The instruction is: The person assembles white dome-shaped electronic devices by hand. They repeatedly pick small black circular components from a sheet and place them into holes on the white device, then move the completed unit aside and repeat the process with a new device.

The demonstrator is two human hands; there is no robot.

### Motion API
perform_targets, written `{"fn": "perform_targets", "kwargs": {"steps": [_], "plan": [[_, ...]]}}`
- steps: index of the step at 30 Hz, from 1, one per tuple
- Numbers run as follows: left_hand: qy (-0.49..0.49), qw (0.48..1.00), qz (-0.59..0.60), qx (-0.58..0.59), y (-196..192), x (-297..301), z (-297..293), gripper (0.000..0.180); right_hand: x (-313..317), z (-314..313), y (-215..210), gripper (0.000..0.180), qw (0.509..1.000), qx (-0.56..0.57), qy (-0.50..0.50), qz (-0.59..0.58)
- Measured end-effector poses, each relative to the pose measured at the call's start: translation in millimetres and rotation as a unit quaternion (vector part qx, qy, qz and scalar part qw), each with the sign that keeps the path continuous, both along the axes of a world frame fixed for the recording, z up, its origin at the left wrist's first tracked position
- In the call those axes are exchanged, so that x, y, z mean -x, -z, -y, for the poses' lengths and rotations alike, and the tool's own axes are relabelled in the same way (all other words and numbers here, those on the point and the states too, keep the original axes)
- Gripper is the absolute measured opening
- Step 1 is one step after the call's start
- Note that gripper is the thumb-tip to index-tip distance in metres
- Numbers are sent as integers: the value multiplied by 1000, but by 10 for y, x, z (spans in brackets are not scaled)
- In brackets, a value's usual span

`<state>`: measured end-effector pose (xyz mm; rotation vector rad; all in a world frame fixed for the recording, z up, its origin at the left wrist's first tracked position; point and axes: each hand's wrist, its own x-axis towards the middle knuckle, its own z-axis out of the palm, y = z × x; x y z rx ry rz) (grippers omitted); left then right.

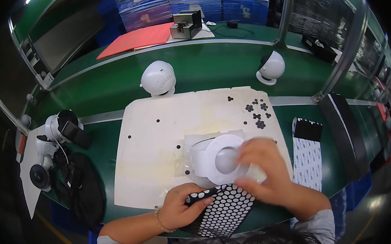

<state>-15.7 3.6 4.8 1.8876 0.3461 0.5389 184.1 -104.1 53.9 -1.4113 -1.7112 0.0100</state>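
A black sheet covered in rows of white dots hangs over the front edge of the board. My left hand is closed on its rolled-up end, thumb on top. Beyond the sheet, a white rounded camera-like housing lies on a clear-taped patch, its ring-shaped base facing up. Over the right side of that ring is my right hand, fingers bent and blurred by motion. Whether anything is between those fingertips cannot be made out. Small black round pads are scattered around the housing.
A pale cardboard sheet covers the middle of the green bench. Two white camera-like devices stand beyond it. More devices and a black bag are at left. At right lie a dotted strip and a long black case.
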Motion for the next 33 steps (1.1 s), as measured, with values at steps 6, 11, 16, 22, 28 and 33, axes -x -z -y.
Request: {"fn": "perform_targets", "kwargs": {"steps": [6, 11, 16, 22, 28, 33], "plan": [[-1, 999, 48, 2, -4, -51, 30, 16, 224, -41, 32, 17, 997, 10, -58, 51], [-4, 998, 62, -32, 46, -6, 24, 25, 248, -33, 113, 22, 986, -62, -85, 133], [-29, 994, 104, -14, 126, 12, 31, 26, 328, -52, 99, 35, 993, -57, -102, -3], [-15, 994, 97, -45, 95, 86, -39, 13, 319, -89, 175, 39, 995, 1, -96, 16], [-15, 989, 101, -110, 49, 117, -98, 14, 402, -110, 101, 39, 997, -2, -72, 24], [-6, 975, 141, -174, 28, 73, -141, 13, 453, -123, 139, 37, 997, -11, -73, 19]]}}
